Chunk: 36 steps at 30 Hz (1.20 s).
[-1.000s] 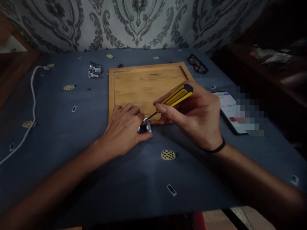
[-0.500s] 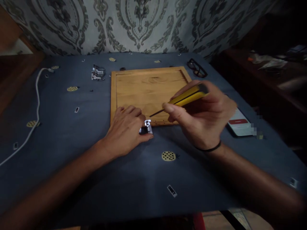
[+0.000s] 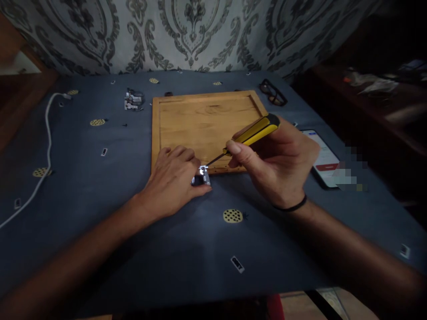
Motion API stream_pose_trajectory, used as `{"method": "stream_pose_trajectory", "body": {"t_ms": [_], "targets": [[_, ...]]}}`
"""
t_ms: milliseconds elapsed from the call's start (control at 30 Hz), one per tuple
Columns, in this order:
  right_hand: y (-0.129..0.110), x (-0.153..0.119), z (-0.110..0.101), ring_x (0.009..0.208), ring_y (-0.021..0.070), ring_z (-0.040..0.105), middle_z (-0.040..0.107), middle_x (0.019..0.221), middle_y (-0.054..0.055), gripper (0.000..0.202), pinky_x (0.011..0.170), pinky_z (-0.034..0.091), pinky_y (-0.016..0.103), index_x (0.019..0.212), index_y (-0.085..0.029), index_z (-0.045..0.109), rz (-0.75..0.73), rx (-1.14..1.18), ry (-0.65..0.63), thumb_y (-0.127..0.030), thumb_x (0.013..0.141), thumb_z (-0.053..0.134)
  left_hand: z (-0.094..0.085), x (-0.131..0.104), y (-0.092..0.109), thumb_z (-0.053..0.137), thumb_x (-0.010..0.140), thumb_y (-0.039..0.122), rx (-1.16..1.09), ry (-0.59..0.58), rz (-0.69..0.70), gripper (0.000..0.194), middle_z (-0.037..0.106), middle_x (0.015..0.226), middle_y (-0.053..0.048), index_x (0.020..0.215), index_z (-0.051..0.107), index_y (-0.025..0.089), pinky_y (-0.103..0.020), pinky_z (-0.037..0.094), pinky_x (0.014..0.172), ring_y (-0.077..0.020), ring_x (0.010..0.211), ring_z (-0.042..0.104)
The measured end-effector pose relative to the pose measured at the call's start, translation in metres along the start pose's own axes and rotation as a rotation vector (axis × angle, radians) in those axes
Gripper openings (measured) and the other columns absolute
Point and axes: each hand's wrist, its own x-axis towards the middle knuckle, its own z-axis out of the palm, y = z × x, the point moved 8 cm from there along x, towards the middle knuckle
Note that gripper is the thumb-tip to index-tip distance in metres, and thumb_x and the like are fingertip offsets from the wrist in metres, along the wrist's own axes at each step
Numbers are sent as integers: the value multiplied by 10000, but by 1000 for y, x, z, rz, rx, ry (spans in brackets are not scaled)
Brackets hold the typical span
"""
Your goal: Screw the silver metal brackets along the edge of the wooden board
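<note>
A framed wooden panel lies flat on the cloth-covered table. At its near edge sits a shiny metal hinge, gripped by my left hand, whose thumb presses the near side while the other fingers rest over the wood. My right hand holds a yellow and black screwdriver, pointing down and left. Its tip is at the hinge's upper part; whether it sits in a screw I cannot tell. Several small holes show in the panel's near edge, right of the hinge.
More metal hinges lie at the back left, with a small dark screw nearer me. A white cable runs down the left side. Eyeglasses rest at the back right, and a lit phone lies beyond my right hand.
My right hand has moved slightly left and down, bringing the screwdriver's tip to the hinge. The left hand keeps its hold on the hinge. The whole view has shifted a little.
</note>
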Motion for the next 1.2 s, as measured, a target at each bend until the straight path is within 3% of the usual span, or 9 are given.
{"method": "stream_pose_trajectory", "body": {"t_ms": [500, 767, 967, 1200], "targets": [[3, -3, 5, 505, 130, 542, 570, 637, -36, 296, 440, 471, 306, 698, -263, 602, 7, -22, -40, -446, 738, 831, 1, 0, -1, 722, 863, 461, -9, -17, -7, 314, 666, 1016, -82, 970, 712, 166, -474, 427, 946, -306, 1072, 581], [3, 2, 21, 602, 129, 550, 563, 710, -13, 283, 529, 474, 286, 775, -229, 571, 101, 85, -222, -449, 830, 741, 1, 0, 0, 738, 845, 416, -3, 6, 3, 328, 678, 1135, -103, 1080, 691, 192, -514, 451, 964, -335, 1107, 599], [-8, 12, 36, 570, 77, 471, 482, 673, -52, 307, 521, 393, 233, 805, -189, 543, 45, 67, -410, -462, 908, 639, 1, 0, -2, 754, 818, 359, -16, 63, 40, 377, 677, 1152, -106, 1151, 651, 214, -532, 471, 954, -345, 1104, 611], [1, 5, 34, 610, 74, 534, 577, 753, -28, 325, 552, 466, 208, 926, -173, 600, 148, 176, -460, -498, 916, 611, 1, -1, -1, 748, 821, 365, -20, 74, 41, 356, 680, 1142, -100, 1133, 667, 216, -541, 477, 938, -359, 1102, 610]]}}
